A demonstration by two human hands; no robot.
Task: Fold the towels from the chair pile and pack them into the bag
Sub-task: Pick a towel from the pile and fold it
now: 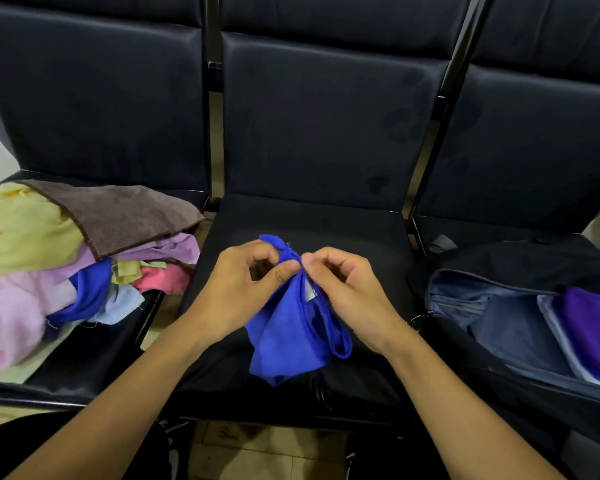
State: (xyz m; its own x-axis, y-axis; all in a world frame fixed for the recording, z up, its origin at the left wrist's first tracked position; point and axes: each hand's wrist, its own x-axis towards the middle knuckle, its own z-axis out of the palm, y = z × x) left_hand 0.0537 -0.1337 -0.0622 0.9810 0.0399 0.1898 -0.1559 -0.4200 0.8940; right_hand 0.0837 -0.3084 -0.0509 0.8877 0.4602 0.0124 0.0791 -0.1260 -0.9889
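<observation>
Black bag lies unzipped on the right-hand chair seat; inside, a purple towel sits folded against a pale lining. Left chair seat carries the loose towel pile: yellow, brown, pink, lilac, blue. Over the middle seat, left hand and right hand meet, both pinching the top edge of a blue towel hanging crumpled.
</observation>
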